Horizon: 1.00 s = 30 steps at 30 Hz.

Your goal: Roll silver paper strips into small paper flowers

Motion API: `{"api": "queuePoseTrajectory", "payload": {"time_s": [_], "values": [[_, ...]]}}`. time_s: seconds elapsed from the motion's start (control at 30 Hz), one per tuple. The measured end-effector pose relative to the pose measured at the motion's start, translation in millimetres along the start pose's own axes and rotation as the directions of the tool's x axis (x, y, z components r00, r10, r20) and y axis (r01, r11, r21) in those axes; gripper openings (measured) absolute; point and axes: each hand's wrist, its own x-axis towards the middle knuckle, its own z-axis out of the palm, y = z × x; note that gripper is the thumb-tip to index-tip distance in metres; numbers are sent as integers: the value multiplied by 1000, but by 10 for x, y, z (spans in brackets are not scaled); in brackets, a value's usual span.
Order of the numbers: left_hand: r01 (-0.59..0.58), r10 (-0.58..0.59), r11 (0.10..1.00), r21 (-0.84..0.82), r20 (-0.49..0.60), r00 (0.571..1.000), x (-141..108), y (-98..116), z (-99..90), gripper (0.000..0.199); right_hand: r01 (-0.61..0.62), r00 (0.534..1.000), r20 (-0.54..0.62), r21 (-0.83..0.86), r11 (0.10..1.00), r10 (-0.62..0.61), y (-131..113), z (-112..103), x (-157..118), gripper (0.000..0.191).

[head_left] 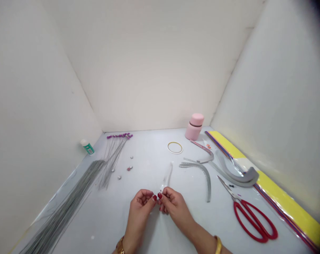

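Clear plastic strip (166, 179) pinched between left hand (139, 216) and right hand (175, 208).

LEFT: bare left grip (139, 213), near centre, fingers curled inward, red-painted fingertips (155, 198) raised | RIGHT: bare right grip (175, 208), fingers curled into a pinch, red-painted fingernails (160, 195) just beside the left's | ARMS: left wrist (126, 242) low, right forearm (202, 240) angling in from near right
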Motion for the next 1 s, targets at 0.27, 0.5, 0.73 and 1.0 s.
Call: {"api": "queuePoseTrajectory", "payload": {"time_s": [0.27, 0.5, 0.73, 1.0], "values": [[26, -25, 996, -90, 17, 1000, 10, -53, -3, 19, -5, 1000, 24, 21, 1000, 5, -18, 4, 2, 29], [60, -50, 993, -101, 99, 994, -17, -9, 4, 12, 1, 997, 73, 40, 999, -4, -66, 7, -14, 26], [27, -29, 999, 20, 130, 991, -10, 44, -6, 18, 12, 999, 53, 16, 1000, -13, -74, -16, -17, 27], [21, -25, 999, 39, 127, 992, -47, 31, 24, 19, 22, 997, 78, 12, 1000, -23, -90, -24, -21, 22]]}}
